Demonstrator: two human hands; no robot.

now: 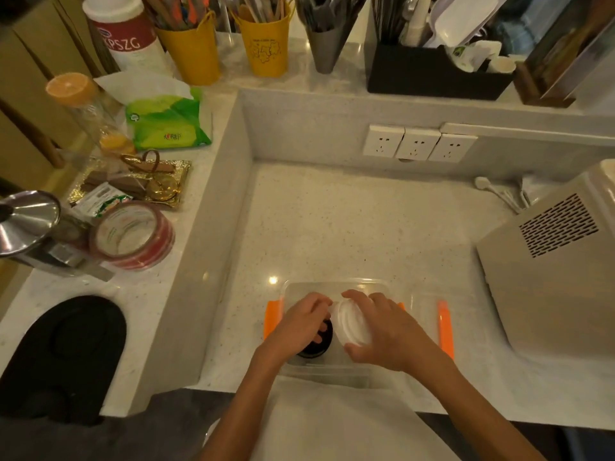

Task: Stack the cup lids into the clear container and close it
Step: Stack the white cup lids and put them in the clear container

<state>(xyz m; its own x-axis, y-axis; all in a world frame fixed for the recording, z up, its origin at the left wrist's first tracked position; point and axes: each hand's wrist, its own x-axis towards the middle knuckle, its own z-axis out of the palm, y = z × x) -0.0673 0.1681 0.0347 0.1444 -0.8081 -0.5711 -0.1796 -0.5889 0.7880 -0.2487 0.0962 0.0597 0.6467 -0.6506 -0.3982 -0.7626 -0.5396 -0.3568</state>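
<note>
Clear container (299, 287) sits on the desk (349, 227) at the near edge, centre, open on top. An orange clip (273, 317) shows on its left side. A clear cover (424, 311) with its own orange clip (446, 327) lies flat just right of the container, touching or nearly so; cannot tell which.

Left hand (306, 322) reaches into the left half of the container, fingers curled down onto the black lids (321, 346), which sit on the container floor. Grip looks closed on them, though the fingertips are partly hidden.

Right hand (389, 334) is clamped on a stack of white lids (351, 322), thumb on the near rim, fingers over the far rim. The stack is tilted, held over the middle of the container, just right of the black lids. Both hands almost touch.

Left raised ledge: red tape roll (133, 234), gold tray (133, 181), green tissue pack (169, 121), steel lid (26, 221), black pad (66, 354) nearest. Far ledge: two yellow buckets (193, 51) holding sticks, black organiser box (432, 74). Three white sockets (417, 143) on the far wall. Beige appliance (559, 277) stands on the desk at right, apart from the container.
</note>
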